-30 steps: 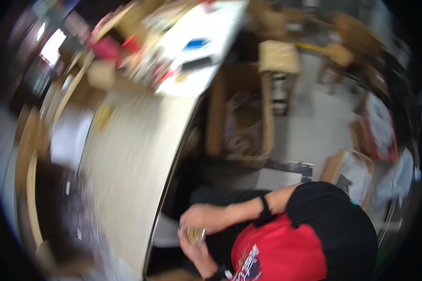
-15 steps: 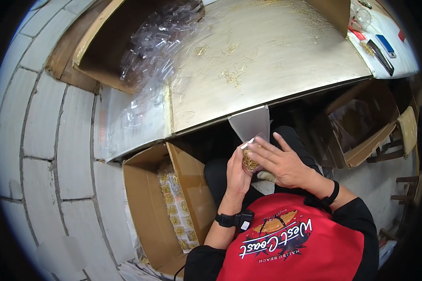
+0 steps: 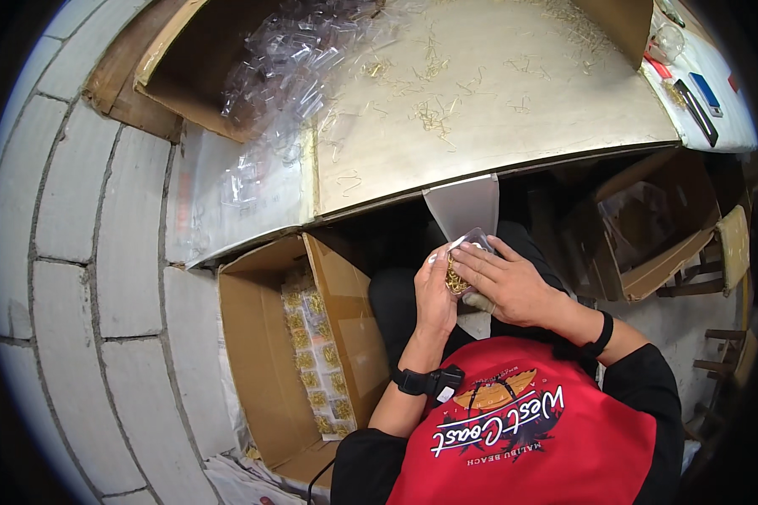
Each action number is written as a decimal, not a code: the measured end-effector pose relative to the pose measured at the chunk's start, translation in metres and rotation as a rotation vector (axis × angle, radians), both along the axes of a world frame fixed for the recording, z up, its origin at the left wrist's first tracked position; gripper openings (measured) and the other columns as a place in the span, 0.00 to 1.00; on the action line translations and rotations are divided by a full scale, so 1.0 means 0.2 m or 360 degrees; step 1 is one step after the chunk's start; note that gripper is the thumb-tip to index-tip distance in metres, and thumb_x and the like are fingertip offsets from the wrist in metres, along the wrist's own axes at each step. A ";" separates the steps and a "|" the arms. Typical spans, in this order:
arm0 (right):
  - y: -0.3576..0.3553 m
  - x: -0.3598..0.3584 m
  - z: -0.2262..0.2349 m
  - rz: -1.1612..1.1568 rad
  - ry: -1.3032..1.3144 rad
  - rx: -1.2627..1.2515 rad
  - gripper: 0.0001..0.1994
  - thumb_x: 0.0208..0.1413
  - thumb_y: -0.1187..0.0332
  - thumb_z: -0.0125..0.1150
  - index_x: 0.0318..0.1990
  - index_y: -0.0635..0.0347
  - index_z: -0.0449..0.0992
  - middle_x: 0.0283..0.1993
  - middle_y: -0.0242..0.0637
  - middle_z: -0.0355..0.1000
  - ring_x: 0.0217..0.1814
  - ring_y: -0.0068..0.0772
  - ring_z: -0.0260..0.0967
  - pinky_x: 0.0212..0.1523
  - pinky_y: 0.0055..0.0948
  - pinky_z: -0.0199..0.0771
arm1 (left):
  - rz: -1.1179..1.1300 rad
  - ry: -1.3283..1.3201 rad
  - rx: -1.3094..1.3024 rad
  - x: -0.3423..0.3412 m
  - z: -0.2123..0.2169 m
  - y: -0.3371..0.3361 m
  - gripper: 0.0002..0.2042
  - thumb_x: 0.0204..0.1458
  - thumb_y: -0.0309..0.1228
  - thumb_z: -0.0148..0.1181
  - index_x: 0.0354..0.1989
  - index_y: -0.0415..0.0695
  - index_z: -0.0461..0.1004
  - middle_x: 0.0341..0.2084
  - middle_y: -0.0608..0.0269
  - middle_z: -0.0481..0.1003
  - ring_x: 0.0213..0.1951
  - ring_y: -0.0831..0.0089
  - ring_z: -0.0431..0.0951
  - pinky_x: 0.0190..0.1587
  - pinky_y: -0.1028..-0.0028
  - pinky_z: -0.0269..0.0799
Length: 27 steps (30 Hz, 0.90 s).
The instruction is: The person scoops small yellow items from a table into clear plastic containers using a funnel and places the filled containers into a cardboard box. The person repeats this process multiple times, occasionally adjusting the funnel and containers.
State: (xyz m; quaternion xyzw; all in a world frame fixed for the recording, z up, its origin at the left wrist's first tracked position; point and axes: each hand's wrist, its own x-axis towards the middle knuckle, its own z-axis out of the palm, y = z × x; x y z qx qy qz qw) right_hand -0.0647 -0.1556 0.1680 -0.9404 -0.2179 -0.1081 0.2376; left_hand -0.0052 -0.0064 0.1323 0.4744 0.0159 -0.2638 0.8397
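Above my lap, a small clear plastic box [image 3: 455, 280] filled with gold-coloured bent wire pieces is held between my two hands. My left hand [image 3: 435, 295] is closed round its left side, thumb along the edge. Across the top and right side lie the fingers of my right hand [image 3: 514, 289], close together and pressed on the plastic; they hide much of the box. Just beyond the hands, a pale translucent panel [image 3: 465, 206] hangs at the table's front edge.
On the table [image 3: 379, 172] lie scattered gold wire pieces [image 3: 434, 114] and a heap of clear plastic boxes [image 3: 303, 63] spilling from a carton. Left of my legs, an open carton [image 3: 248, 353] holds rows of filled boxes [image 3: 318, 362]. Another carton [image 3: 648, 261] stands under the table at right.
My right hand's fingers, raised and spread before, have come down onto the box. Both hands and the box appear slightly farther right, and the whole view has shifted a little.
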 end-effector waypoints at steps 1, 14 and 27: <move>-0.01 0.00 0.00 0.0028 0.0031 0.0159 0.27 0.53 0.59 0.56 0.58 0.62 0.63 0.61 0.44 0.61 0.66 0.41 0.55 0.66 0.47 0.48 | 0.0033 -0.0019 -0.0008 0.00 0.00 -0.01 0.17 0.64 0.38 0.38 0.48 0.37 0.66 0.40 0.58 0.73 0.41 0.74 0.76 0.42 0.76 0.76; 0.14 0.31 -0.01 0.0225 -0.0051 -0.0242 0.33 0.57 0.37 0.32 0.65 0.43 0.57 0.68 0.38 0.52 0.73 0.43 0.39 0.66 0.63 0.29 | -0.0050 0.0394 -0.0749 -0.03 0.04 -0.03 0.27 0.61 0.53 0.28 0.68 0.59 0.44 0.66 0.62 0.48 0.65 0.61 0.52 0.63 0.55 0.54; 0.07 0.30 0.06 -0.0075 0.0245 -0.0094 0.34 0.57 0.39 0.36 0.65 0.51 0.55 0.66 0.43 0.54 0.70 0.50 0.44 0.64 0.63 0.39 | -0.0318 0.0448 -0.0605 0.00 0.12 -0.02 0.40 0.56 0.63 0.28 0.66 0.41 0.46 0.63 0.53 0.54 0.63 0.60 0.57 0.62 0.57 0.56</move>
